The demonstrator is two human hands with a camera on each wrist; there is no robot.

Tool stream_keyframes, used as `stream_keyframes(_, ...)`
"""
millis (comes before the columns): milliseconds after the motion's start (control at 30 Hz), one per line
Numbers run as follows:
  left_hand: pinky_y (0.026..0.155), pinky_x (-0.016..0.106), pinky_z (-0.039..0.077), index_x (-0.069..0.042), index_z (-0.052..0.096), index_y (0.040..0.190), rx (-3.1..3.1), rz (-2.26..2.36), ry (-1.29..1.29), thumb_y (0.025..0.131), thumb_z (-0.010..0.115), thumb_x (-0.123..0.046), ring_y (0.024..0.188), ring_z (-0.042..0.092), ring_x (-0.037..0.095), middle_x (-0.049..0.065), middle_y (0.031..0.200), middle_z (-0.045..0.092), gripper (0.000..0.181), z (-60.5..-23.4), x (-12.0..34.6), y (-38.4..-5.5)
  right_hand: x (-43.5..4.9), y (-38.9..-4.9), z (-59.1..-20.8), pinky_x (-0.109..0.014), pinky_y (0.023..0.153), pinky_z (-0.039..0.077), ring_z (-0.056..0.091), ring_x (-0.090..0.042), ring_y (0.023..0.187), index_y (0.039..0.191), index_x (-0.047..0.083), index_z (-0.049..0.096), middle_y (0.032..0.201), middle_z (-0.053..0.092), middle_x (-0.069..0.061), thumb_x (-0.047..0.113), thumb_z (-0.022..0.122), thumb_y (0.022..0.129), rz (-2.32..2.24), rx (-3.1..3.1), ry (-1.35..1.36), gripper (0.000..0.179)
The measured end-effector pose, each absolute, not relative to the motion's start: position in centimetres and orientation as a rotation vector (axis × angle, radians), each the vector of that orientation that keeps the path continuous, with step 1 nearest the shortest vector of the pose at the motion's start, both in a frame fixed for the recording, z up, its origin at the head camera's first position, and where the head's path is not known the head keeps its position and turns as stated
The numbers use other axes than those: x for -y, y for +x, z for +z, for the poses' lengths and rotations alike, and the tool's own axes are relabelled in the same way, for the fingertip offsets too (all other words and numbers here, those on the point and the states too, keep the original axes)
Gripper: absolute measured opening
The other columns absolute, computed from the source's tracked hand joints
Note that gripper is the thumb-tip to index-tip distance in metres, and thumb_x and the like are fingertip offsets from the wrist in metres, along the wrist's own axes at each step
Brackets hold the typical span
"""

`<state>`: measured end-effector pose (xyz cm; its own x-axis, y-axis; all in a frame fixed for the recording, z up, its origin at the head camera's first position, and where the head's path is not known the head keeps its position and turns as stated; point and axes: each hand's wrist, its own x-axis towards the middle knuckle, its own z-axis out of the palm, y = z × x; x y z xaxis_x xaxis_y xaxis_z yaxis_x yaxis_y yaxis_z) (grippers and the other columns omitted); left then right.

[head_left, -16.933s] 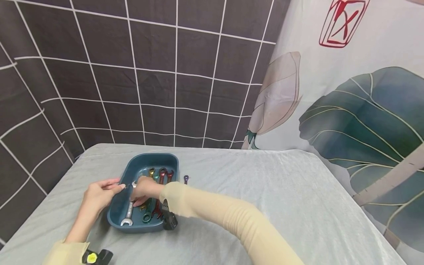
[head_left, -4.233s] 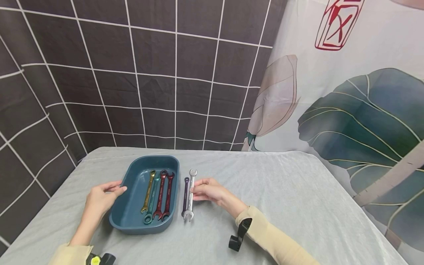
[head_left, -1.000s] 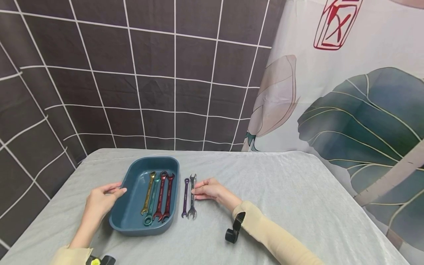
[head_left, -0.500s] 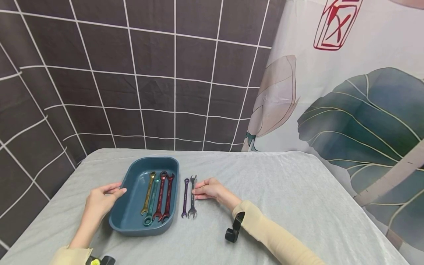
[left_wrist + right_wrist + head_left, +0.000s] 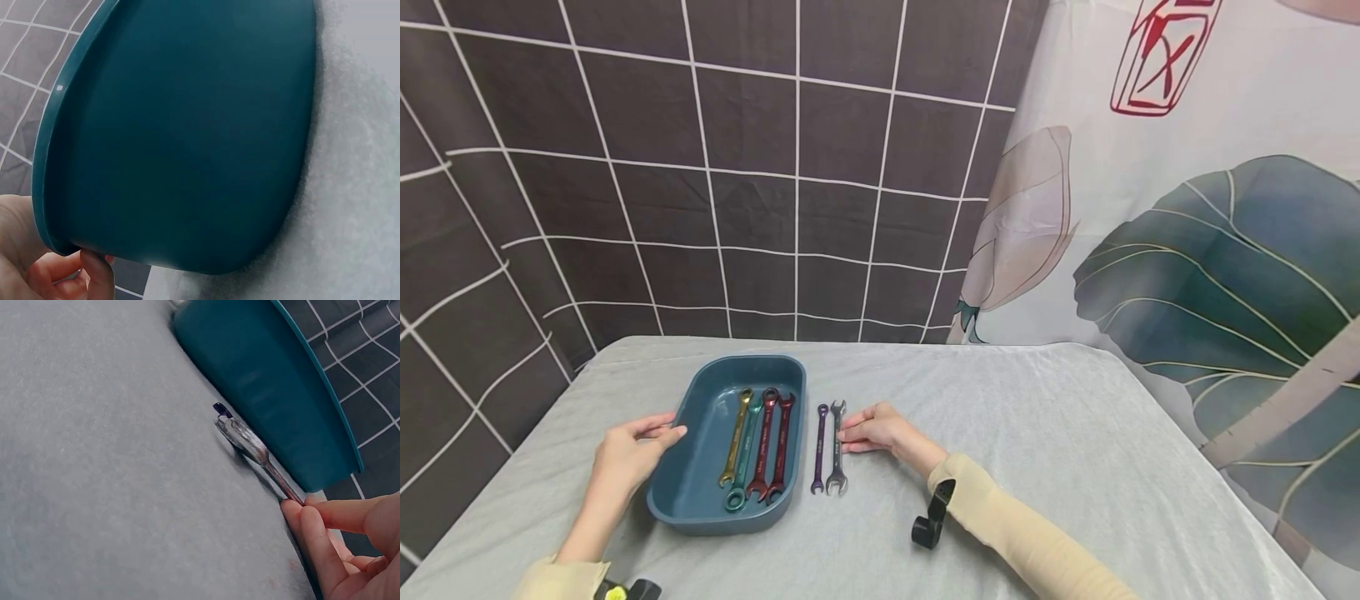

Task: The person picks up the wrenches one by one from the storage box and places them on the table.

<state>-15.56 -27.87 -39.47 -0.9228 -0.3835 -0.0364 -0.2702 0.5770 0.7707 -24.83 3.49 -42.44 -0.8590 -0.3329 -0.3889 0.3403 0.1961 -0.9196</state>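
My left hand [image 5: 628, 454] pinches the left rim of a blue plastic tray [image 5: 696, 479]; in the left wrist view, thumb and fingers [image 5: 97, 278] meet at its lip. To the right of the tray, my right hand [image 5: 886, 435] pinches a silver open-ended wrench [image 5: 837, 462] by its shaft. This wrench stands parallel to a smaller purple wrench [image 5: 820, 446] on the cloth, with a narrow gap between them. In the right wrist view the silver wrench [image 5: 250, 440] is close over the cloth and mostly covers the purple one [image 5: 220, 410].
Inside the tray lie a gold wrench [image 5: 734, 437], a green wrench [image 5: 746, 450], a red wrench [image 5: 764, 442] and a dark red wrench [image 5: 782, 446], side by side. Grey cloth [image 5: 1000, 433] covers the table. A dark gridded curtain [image 5: 752, 208] hangs behind.
The right hand was in the tray at first, then held the silver wrench overlapping the purple one. Now that wrench is slightly farther right, beside it. The left hand keeps to the tray's rim.
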Motion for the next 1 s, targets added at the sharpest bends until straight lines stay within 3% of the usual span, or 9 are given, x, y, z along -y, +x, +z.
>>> stream_keyframes(767, 0.095, 0.055, 0.039, 0.007, 0.059, 0.125, 2.662, -1.281, 0.569, 0.090, 0.066, -0.027, 0.113, 0.056, 0.045, 0.021, 0.101, 0.072, 0.049, -39.37, 27.74, -15.53, -4.11, -24.85, -41.73, -0.025, 0.066, 0.057, 0.067, -0.012, 0.059, 0.106, -0.014, 0.064, 0.085, 0.073, -0.019, -0.008, 0.066, 0.084, -1.639, -2.005, -0.016, 0.023)
stream_keyframes(1000, 0.095, 0.055, 0.039, 0.007, 0.059, 0.125, 2.657, -1.290, 0.571, 0.089, 0.066, -0.027, 0.113, 0.056, 0.044, 0.020, 0.100, 0.072, 0.049, -39.32, 27.68, -15.53, -4.05, -24.69, -41.45, -0.021, 0.060, 0.055, 0.064, -0.008, 0.056, 0.106, -0.011, 0.065, 0.077, 0.073, -0.011, -0.005, 0.062, 0.087, -1.590, -2.063, -0.054, 0.021)
